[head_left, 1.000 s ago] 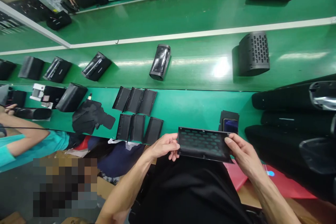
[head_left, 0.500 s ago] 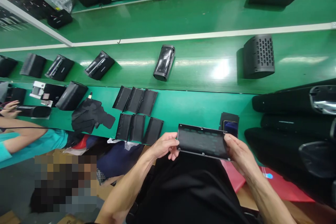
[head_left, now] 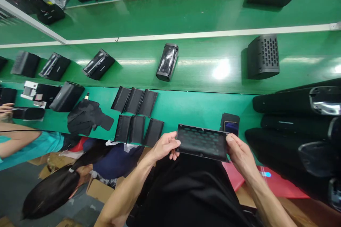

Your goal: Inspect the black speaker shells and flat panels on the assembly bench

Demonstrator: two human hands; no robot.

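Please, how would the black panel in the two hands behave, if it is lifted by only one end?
The black panel is probably stiff: held at its ends by the left hand and the right hand, it shows no clear sag. It looks thin, with green showing through, so it may feel light.

Both forearms reach forward, the left hand [head_left: 165, 146] and right hand [head_left: 241, 152] facing each other, fingers pinched.

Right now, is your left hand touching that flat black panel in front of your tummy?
Touching. The head view shows the left hand holding the left end of the panel, with the thumb against its edge.
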